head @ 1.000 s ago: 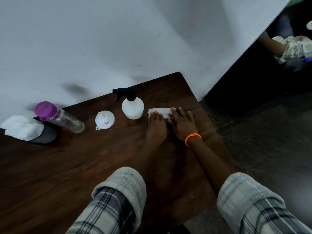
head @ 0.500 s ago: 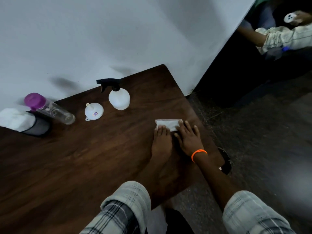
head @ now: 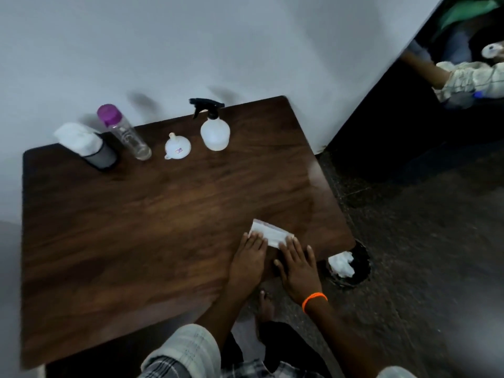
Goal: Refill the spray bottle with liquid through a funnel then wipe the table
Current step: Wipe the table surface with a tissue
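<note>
Near the table's (head: 136,227) right front corner, the left hand (head: 249,261) and right hand (head: 298,268) lie side by side with fingers straight and flat, their tips pressing a folded white tissue (head: 270,233) onto the wood (an orange band (head: 314,299) circles the right wrist). Just right of them, on the floor, a dark bin (head: 360,266) holds crumpled white paper. Along the far edge stand, right to left, the white spray bottle (head: 215,133) with its black trigger head on, the white funnel (head: 177,150) lying wide end down, a clear bottle with a purple cap (head: 124,133), and a dark tissue holder (head: 94,150).

both arms reach forward — left grip (head: 249,259) and right grip (head: 296,264) flat, fingers straight, side by side.
</note>
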A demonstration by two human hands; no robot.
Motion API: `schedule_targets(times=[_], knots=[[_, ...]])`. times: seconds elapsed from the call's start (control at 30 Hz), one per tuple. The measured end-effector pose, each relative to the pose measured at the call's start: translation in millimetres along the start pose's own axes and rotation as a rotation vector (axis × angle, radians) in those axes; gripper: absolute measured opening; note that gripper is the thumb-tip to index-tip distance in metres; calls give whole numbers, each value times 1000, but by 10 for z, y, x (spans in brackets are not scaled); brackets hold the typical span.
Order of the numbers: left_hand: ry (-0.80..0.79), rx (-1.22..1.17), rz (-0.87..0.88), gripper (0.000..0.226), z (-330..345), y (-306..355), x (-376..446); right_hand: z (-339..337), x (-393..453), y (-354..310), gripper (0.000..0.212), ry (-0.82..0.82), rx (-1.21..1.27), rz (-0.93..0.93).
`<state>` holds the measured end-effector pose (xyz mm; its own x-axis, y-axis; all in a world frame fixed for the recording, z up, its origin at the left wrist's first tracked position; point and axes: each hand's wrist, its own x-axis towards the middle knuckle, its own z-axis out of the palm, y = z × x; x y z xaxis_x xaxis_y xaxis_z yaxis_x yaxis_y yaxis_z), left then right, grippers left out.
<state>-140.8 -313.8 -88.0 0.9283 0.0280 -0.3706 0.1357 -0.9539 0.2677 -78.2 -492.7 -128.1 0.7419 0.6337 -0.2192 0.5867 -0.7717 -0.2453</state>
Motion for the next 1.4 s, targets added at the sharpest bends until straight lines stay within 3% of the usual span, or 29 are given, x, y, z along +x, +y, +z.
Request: schedule_targets(times=[0.17, 0.47, 0.7, 0.87, 1.17, 1.4], knots=[[106, -93, -95, 50, 213, -281, -446, 152, -233, -373, 60, -47, -38, -86], [47, -171, -282, 55, 548, -956, -1462, 350, -329, -1237, 65, -168, -115, -390], [233, -231, -411, 49, 582, -1538, -2133, 520, -227, -2050, 67, -247, -148, -582], [246, -257, -522, 47, 615, -2021, -2418, 576, 82, -2643, 63, -282, -157, -682], [264, -267, -662, 53, 460, -2862, -2254, 624, 975, -3456, 55, -269, -183, -754], [180, -210, -591, 62, 144, -3021, -1744, 445, 1438, -3202, 52, -192, -194, -720]])
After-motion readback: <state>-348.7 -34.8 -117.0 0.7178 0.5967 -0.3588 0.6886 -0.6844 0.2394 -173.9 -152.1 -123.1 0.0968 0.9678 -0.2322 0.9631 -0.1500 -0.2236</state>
